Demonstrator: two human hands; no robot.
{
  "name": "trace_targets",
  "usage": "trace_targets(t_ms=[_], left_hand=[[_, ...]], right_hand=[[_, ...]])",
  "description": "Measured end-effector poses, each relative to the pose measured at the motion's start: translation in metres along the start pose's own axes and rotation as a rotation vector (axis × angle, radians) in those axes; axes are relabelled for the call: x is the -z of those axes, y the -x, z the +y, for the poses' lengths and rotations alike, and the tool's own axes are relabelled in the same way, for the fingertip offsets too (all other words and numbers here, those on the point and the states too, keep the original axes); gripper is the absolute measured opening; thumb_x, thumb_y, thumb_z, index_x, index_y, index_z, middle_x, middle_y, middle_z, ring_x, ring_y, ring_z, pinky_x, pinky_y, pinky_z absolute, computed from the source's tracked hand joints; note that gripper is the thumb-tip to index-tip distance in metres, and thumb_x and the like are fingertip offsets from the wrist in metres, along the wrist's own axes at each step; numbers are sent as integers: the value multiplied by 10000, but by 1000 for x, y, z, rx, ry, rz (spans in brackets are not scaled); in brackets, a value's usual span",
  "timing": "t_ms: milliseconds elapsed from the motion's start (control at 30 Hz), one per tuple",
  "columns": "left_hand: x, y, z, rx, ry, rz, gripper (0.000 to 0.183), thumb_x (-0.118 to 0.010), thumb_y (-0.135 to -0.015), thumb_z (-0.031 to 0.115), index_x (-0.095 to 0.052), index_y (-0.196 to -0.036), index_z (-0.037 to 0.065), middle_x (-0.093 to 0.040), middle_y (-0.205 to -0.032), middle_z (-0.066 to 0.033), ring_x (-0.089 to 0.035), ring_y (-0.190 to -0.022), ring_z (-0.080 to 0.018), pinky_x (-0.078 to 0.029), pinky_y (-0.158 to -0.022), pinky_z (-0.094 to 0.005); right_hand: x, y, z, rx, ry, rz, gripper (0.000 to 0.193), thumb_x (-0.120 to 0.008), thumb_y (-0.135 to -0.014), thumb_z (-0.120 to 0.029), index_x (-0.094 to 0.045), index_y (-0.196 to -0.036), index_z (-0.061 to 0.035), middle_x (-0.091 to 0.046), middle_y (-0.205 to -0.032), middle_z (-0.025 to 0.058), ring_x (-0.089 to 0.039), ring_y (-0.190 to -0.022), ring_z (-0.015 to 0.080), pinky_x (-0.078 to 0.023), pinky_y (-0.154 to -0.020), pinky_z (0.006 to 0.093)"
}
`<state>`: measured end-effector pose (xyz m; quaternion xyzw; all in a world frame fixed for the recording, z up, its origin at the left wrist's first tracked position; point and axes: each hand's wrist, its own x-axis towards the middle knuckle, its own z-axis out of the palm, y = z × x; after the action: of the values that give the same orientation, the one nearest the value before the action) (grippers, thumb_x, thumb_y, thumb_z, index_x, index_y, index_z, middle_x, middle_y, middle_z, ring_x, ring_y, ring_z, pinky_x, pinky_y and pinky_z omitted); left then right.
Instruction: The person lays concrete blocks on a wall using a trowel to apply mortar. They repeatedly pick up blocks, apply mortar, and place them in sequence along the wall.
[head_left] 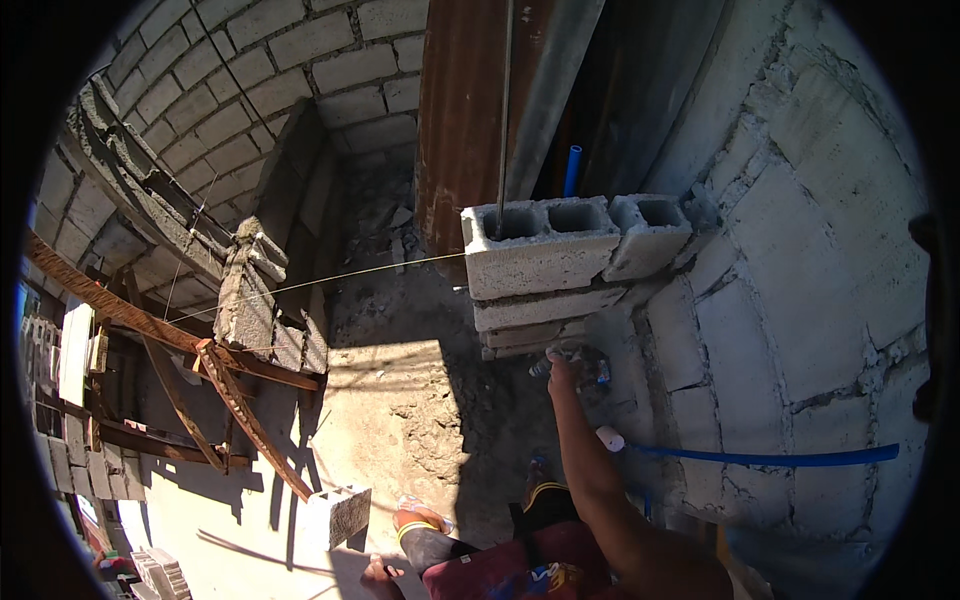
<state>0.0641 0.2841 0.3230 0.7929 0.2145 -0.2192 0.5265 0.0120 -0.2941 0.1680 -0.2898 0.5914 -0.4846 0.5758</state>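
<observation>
My right hand (563,374) reaches down to the foot of a low hollow-block wall (540,268). Its fingers are closed on the end of a clear plastic bottle (592,366) with a blue patch, lying in the shade. The bottle's outline is hard to make out against the rubble. Low beside my knee, my left hand (380,574) is loosely curled with a finger apart, and nothing shows in it. A thin string (360,272) runs from the block wall toward the left.
A blue pipe (770,457) with a white end juts out at the right. Rusty metal sheets (460,120) stand behind the blocks, near an upright rod (504,110). Wooden framing (255,415) fills the left, and a loose hollow block (338,516) sits on the sunlit floor.
</observation>
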Motion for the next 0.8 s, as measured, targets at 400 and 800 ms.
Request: trace_targets(t_ms=[400, 800], left_hand=[[244, -195, -41, -56, -512, -532, 360, -608, -936, 289, -664, -1083, -34, -686, -981, -152, -656, -869, -232, -571, -740, -353], [10, -100, -10, -191, -426, -3, 202, -626, -890, 199, -642, -877, -2, -642, -811, -105, -624, -741, -200, -532, -684, -345]], right_hand=[[-9, 141, 49, 267, 1053, -579, 273, -681, -604, -109, -629, -867, -52, -610, -730, 59, -604, -670, 238, -481, -639, 389], [-82, -65, 14, 278, 689, -1139, 384, -653, -563, -35, -683, -945, -19, -678, -859, 139, -637, -885, 286, -479, -782, 370]])
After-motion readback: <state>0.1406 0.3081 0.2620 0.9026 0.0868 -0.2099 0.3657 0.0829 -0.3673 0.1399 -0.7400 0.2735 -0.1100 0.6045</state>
